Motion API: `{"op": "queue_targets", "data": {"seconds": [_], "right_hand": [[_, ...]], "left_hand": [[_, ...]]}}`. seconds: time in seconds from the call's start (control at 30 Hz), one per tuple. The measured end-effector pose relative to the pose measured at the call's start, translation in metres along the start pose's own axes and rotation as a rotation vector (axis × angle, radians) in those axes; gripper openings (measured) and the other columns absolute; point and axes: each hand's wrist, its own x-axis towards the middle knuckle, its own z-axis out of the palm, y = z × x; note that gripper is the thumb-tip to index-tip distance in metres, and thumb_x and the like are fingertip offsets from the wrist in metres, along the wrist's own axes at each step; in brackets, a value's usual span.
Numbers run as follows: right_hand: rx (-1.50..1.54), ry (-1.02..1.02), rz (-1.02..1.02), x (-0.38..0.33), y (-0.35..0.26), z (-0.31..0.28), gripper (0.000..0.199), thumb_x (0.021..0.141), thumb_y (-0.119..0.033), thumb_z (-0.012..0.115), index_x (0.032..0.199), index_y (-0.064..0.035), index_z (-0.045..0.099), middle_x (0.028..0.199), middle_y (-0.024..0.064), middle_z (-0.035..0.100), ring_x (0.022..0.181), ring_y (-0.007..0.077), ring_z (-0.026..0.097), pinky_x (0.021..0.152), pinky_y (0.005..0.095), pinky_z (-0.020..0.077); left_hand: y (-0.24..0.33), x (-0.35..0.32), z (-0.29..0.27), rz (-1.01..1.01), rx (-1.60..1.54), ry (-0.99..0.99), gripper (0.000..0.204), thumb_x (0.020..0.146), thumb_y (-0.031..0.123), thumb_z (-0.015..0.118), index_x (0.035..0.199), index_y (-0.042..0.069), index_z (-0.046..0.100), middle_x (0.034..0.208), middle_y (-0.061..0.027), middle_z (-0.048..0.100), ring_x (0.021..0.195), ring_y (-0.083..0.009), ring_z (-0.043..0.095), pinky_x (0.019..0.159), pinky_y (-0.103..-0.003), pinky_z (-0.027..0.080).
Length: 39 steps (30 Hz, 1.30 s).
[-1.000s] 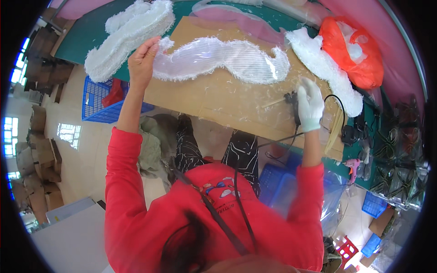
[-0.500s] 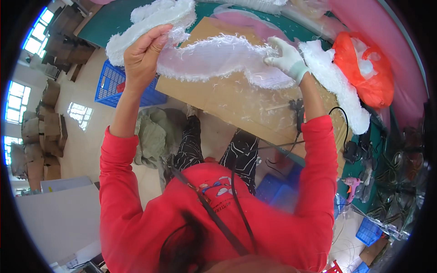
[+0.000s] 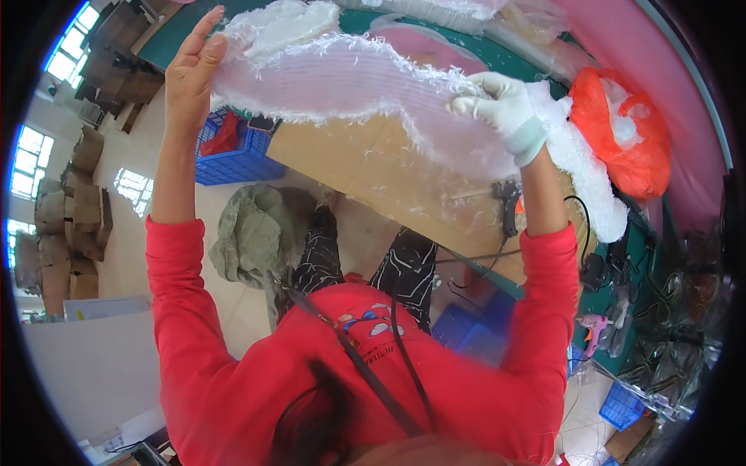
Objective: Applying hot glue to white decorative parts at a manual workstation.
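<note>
The bare left hand (image 3: 189, 74) at 11 o'clock and the gloved right hand (image 3: 501, 109) at 1 o'clock both grasp a long fluffy white piece (image 3: 350, 81) above the desk (image 3: 365, 167).

Both arms in red sleeves lift a long, wavy strip of white fluffy fabric with a pinkish sheen (image 3: 365, 85) above the brown cardboard-covered table (image 3: 365, 167). The bare left hand (image 3: 190, 74) grips one end, the white-gloved right hand (image 3: 501, 109) the other. An orange plastic bag (image 3: 622, 140) lies to the right, and a blue plastic crate (image 3: 229, 151) stands on the floor below the left hand.
</note>
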Motion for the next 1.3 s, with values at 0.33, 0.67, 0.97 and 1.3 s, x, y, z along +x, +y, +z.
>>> {"op": "queue_targets", "data": {"seconds": [0.33,0.67,0.97,1.3], "right_hand": [[0.422,0.007,0.028,-0.01,0.012,0.066,0.023,0.069,-0.003,0.067,0.091,0.0026,0.061,0.082,0.0063,0.064,0.074,0.0117,0.059,0.069,0.0236,0.046],[0.413,-0.073,0.276,-0.03,0.058,0.116,0.032,0.075,-0.012,0.063,0.102,0.0041,0.056,0.088,0.0038,0.06,0.077,0.0105,0.056,0.069,0.0252,0.0453],[0.19,0.2,0.168,-0.038,0.07,0.146,0.038,0.082,-0.017,0.054,0.116,0.001,0.051,0.098,0.0053,0.06,0.088,0.0101,0.054,0.078,0.025,0.0435],[-0.524,0.211,-0.247,-0.052,0.078,0.152,0.032,0.082,-0.013,0.052,0.112,-0.0019,0.053,0.1,0.0169,0.057,0.095,0.0296,0.055,0.082,0.034,0.0431]], "left_hand": [[-0.118,-0.105,0.004,-0.352,-1.05,-0.236,0.075,0.075,0.047,0.061,0.131,0.008,0.032,0.131,-0.0091,0.039,0.121,-0.0252,0.037,0.1,-0.039,0.031],[-0.095,-0.148,0.107,-0.751,-1.222,0.081,0.044,0.077,-0.002,0.058,0.118,0.003,0.045,0.114,-0.0068,0.053,0.106,-0.0202,0.05,0.092,-0.035,0.039],[-0.105,-0.154,0.104,-0.783,-1.235,0.122,0.032,0.083,0.003,0.052,0.115,0.001,0.047,0.11,-0.0093,0.055,0.103,-0.0208,0.053,0.089,-0.037,0.043],[-0.103,-0.158,0.104,-0.836,-1.237,0.186,0.036,0.081,-0.002,0.053,0.116,0.0,0.046,0.113,-0.0103,0.054,0.104,-0.0217,0.052,0.092,-0.037,0.041]]}}
